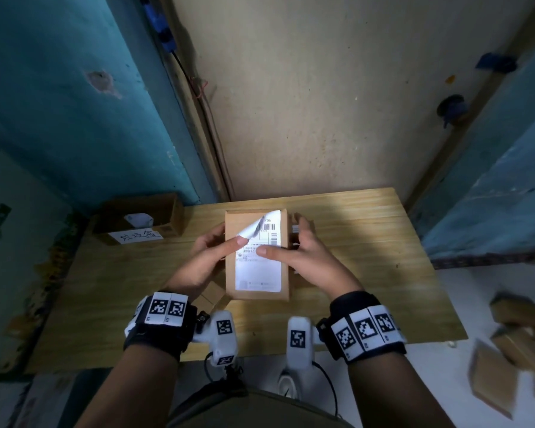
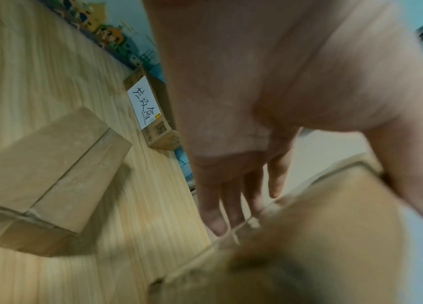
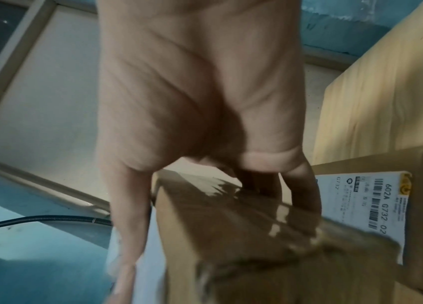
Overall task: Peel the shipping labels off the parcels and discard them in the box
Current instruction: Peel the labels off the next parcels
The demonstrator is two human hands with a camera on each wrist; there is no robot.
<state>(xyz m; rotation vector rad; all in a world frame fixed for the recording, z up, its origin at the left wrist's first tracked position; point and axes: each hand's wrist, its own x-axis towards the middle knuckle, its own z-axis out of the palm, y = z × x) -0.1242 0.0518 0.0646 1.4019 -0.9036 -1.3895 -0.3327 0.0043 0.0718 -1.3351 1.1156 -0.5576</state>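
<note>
Left hand [image 1: 209, 257] thumb pins peeled label [image 1: 258, 251] corner, 11 o'clock on parcel [image 1: 257, 291]; other fingers behind. Right hand [image 1: 303, 257] clamps parcel, thumb across label. Risk: fast pull tears paper, leaves residue.

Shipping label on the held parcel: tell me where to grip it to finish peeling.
Pinch the shipping label at its curled-up far-left flap, coming from the left, and probably pull toward the near right; that corner is already lifted off the parcel, the rest still lies flat.
</note>
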